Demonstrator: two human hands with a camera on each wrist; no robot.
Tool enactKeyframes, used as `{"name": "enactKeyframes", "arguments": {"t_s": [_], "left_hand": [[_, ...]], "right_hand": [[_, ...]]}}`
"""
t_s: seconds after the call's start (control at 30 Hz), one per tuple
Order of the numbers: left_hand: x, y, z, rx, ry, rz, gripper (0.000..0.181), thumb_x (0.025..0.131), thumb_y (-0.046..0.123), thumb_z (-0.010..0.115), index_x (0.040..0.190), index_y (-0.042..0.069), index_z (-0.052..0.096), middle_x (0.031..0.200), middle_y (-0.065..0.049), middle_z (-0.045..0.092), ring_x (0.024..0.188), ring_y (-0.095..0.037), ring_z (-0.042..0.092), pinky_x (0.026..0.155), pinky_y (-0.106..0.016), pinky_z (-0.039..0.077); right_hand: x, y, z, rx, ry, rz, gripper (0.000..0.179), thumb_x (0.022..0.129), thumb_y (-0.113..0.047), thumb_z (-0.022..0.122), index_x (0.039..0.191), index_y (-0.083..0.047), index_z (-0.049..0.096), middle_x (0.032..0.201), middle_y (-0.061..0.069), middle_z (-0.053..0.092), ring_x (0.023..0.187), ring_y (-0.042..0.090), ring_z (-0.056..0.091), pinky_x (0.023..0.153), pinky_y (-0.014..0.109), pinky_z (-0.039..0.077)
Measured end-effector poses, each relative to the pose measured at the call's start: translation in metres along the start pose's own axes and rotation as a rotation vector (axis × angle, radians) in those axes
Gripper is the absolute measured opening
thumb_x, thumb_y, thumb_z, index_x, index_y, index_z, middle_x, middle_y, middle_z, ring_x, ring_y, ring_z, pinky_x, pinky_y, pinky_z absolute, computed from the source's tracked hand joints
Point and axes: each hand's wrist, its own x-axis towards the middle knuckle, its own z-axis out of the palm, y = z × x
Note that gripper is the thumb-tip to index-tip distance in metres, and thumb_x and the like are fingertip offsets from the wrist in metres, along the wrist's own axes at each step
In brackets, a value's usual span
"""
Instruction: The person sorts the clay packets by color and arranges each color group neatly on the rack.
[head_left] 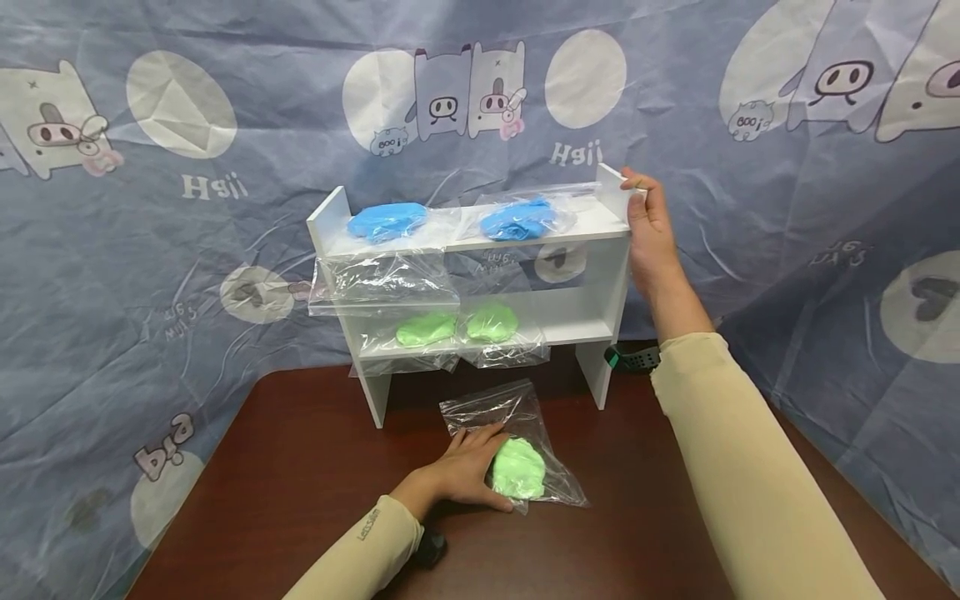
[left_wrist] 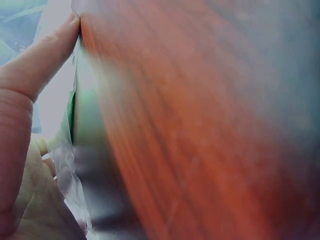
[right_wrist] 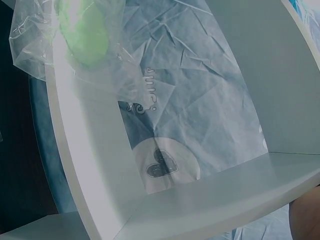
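Note:
My right hand [head_left: 651,229] grips the upper right side panel of a white two-tier shelf [head_left: 588,312], thumb in front and fingers at the top edge. On the table, my left hand [head_left: 467,471] rests spread over the left part of a clear zip bag [head_left: 557,485], beside the light green lump [head_left: 519,469] inside it. Its thumb [left_wrist: 47,57] reaches the bag's near edge in the left wrist view. Two bagged blue lumps [head_left: 386,222] lie on the top tier. Bagged green lumps [head_left: 492,322] sit on the lower tier, one also showing in the right wrist view.
The shelf stands at the back of a dark brown table [head_left: 300,475]. Clear bag ends [head_left: 390,283] hang over the shelf's front edges. A patterned blue-grey cloth [head_left: 225,100] surrounds the table behind and at the sides.

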Motion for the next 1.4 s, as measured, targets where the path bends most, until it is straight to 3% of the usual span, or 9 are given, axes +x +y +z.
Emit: {"name": "enactKeyframes", "arguments": {"t_s": [0.43,0.87,1.2,1.4], "left_hand": [[-0.002,0.004,0.002,0.027,0.032,0.013,0.106,0.075,0.063,0.075,0.157,0.015,0.030,0.159,-0.002,0.036,0.149,-0.024,0.030,0.119,-0.056,0.023],[-0.005,0.008,0.000,-0.054,0.084,0.042,0.102,0.071,0.043,0.086,0.155,0.013,0.035,0.150,-0.006,0.041,0.140,-0.031,0.037,0.113,-0.059,0.026],[-0.006,0.012,-0.001,-0.049,0.146,0.112,0.104,0.071,0.041,0.086,0.157,0.016,0.032,0.151,-0.002,0.039,0.134,-0.021,0.046,0.109,-0.044,0.040],[-0.007,0.015,-0.004,-0.088,0.162,0.169,0.093,0.078,0.025,0.080,0.157,0.012,0.032,0.153,-0.006,0.036,0.137,-0.021,0.045,0.110,-0.034,0.043]], "right_hand": [[0.000,0.000,0.001,0.012,0.000,0.004,0.016,0.106,-0.026,0.035,0.111,-0.024,0.050,0.165,0.004,0.023,0.153,0.014,0.016,0.118,0.026,0.015],[0.000,0.002,0.000,0.008,-0.009,0.004,0.017,0.106,-0.027,0.035,0.113,-0.023,0.050,0.166,0.005,0.021,0.153,0.014,0.016,0.121,0.033,0.013],[-0.001,0.000,0.001,0.006,-0.004,0.012,0.018,0.106,-0.027,0.035,0.115,-0.022,0.050,0.165,0.003,0.022,0.153,0.014,0.016,0.119,0.031,0.015],[-0.001,0.001,0.000,0.001,0.000,0.012,0.016,0.106,-0.026,0.035,0.112,-0.025,0.050,0.165,0.004,0.023,0.153,0.014,0.016,0.119,0.029,0.015]]}}
